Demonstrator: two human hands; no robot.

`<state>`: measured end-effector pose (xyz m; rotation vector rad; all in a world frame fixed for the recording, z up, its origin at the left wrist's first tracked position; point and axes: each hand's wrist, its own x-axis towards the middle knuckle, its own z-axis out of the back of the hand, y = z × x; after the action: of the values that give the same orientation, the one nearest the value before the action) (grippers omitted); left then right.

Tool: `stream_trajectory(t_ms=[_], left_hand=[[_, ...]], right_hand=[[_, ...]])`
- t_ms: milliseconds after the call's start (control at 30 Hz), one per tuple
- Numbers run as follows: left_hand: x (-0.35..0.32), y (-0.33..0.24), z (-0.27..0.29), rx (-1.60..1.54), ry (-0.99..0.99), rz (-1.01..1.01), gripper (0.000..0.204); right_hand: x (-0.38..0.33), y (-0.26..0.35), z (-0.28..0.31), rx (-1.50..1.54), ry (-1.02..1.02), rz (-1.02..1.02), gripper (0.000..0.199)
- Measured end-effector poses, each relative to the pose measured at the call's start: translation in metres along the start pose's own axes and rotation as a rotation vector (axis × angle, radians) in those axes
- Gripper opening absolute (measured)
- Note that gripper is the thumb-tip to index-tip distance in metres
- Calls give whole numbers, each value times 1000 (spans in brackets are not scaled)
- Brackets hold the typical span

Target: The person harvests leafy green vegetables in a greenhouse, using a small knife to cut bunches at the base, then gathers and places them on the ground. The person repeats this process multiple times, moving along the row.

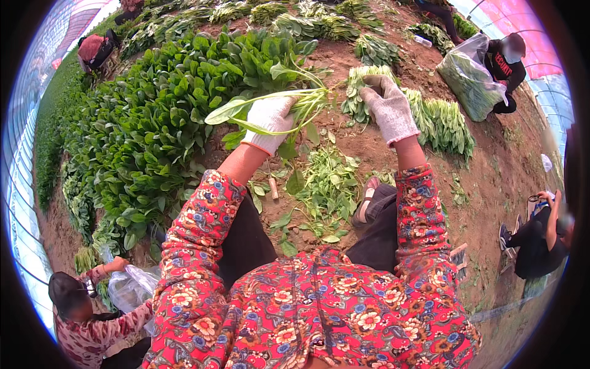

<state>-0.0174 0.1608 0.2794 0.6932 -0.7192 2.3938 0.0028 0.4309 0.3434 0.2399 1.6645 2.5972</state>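
Observation:
My left hand (270, 122), in a white knitted glove, is closed round a small bunch of leafy greens (313, 98) that look like spinach. The leaves point left and the pale root ends point right. My right hand (389, 111), gloved alike, is raised with fingers curled toward the thumb; whether anything small is between them I cannot make out. Just beyond it lies a row of bundled greens (439, 120) on the soil. Below and between my hands, a loose heap of plucked leaves (326, 190) lies near my shoe (367, 200).
A dense bed of growing greens (153, 117) fills the left. A short wooden handle-like piece (273, 188) is on the soil. At upper right a person (509, 67) is beside a filled clear bag (472, 77). Other people work at lower left (92, 313) and right (541, 240).

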Motion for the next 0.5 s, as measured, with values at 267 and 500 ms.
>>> stream_trajectory(t_ms=[267,500], left_hand=[[3,0,-6,133,26,-79,30],[7,-8,-16,202,192,-93,38]], right_hand=[[-3,-25,-17,2,173,281,50],[-4,-37,-32,-161,205,345,42]])
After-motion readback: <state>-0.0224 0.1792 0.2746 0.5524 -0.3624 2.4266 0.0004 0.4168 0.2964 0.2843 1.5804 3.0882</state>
